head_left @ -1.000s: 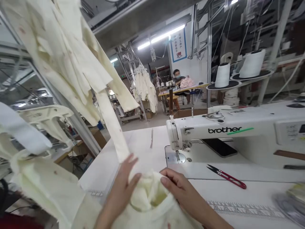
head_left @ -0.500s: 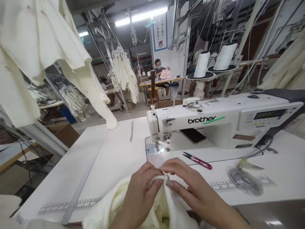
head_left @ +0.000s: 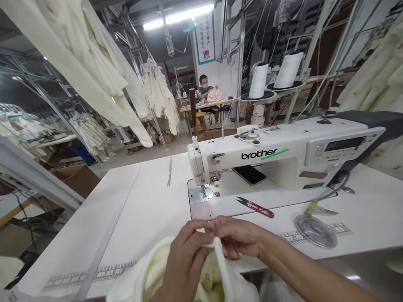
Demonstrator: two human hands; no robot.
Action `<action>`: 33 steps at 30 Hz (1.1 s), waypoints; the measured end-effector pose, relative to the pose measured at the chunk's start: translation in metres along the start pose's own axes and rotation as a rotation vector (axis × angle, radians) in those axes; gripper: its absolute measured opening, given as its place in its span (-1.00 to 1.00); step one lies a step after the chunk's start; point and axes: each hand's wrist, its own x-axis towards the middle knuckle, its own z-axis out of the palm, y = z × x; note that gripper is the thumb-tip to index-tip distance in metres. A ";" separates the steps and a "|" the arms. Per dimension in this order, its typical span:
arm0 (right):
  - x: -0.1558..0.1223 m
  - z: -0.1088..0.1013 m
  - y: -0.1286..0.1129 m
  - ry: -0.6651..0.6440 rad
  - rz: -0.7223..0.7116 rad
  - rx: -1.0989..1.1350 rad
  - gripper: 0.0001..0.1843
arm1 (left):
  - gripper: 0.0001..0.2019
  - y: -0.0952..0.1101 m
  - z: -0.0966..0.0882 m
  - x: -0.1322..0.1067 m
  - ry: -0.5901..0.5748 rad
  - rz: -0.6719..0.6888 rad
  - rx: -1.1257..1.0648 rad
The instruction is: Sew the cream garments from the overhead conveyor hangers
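the left hand [head_left: 185, 256] and right hand [head_left: 239, 237] each pinch the same edge of the cream garment [head_left: 176, 272] at the near rim of the white surface [head_left: 147, 201], fingertips meeting as if to align a seam before the sewing machine [head_left: 277, 157] marked "brother", red snips [head_left: 255, 206] lying close by.

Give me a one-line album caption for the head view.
Both hands, left and right, pinch cream fabric before a sewing machine.

Cream fabric [head_left: 217, 277], a white sewing machine [head_left: 283, 157] with black-and-green lettering, and red-handled black-bladed snips [head_left: 255, 206].
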 end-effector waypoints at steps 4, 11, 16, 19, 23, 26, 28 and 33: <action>0.002 0.013 0.017 0.040 -0.148 0.122 -0.74 | -0.87 -0.010 0.002 -0.005 0.093 -0.073 -0.042; -0.009 0.050 0.033 0.668 -0.597 -0.399 -0.82 | -0.92 -0.015 0.001 0.002 0.253 -0.221 -0.007; -0.008 0.026 0.012 0.491 -0.685 -0.605 -0.79 | -0.62 -0.005 -0.018 0.027 -0.061 -0.490 -0.343; -0.005 0.010 0.000 0.542 -0.729 -0.719 -0.85 | -0.78 -0.010 -0.027 0.042 -0.160 -0.448 -0.356; 0.005 -0.002 0.002 0.645 -0.610 -0.512 -0.88 | -0.81 -0.027 -0.024 0.057 -0.179 -0.441 -0.409; 0.017 -0.016 0.004 0.688 -0.574 -0.479 -0.79 | -0.76 -0.046 -0.014 0.070 -0.220 -0.504 -0.508; 0.027 -0.029 0.001 0.775 -0.488 -0.648 -0.76 | -0.77 -0.062 -0.005 0.080 -0.208 -0.519 -0.437; 0.055 -0.059 -0.011 0.950 -0.183 -1.025 -0.80 | -0.86 -0.096 0.017 0.100 -0.205 -0.427 0.168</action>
